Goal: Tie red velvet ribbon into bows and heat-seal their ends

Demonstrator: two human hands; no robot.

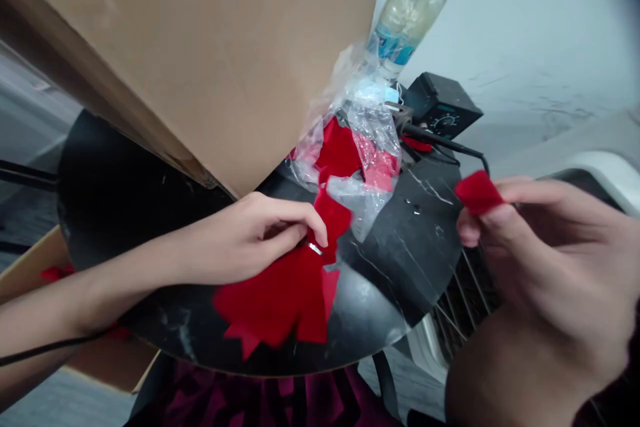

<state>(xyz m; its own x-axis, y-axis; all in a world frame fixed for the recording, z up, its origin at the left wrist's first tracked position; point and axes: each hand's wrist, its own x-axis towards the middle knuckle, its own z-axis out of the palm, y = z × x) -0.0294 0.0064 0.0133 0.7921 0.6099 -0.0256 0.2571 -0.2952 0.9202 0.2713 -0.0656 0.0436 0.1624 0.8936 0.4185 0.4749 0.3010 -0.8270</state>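
Observation:
My right hand (555, 240) is raised at the right, past the table's edge, pinching a small red fabric piece (479, 192) between thumb and fingers. Over the middle of the round table, my left hand (260, 233) is closed, with its index finger and thumb curled down onto the red fabric. A small shiny strip (315, 249) shows by these fingertips; what they grip, if anything, I cannot make out. Several overlapping red fabric pieces (280, 303) lie under and in front of that hand. More red fabric (337, 150) sits in a clear plastic bag (373, 203) behind it.
A large cardboard box (220, 60) stands on the black marbled table (400, 233) at back left. Two bottles (410, 13) and a black box with a dial (443, 107) are at back right, with a dark-handled tool (440, 140). Below left is an open carton (110, 363).

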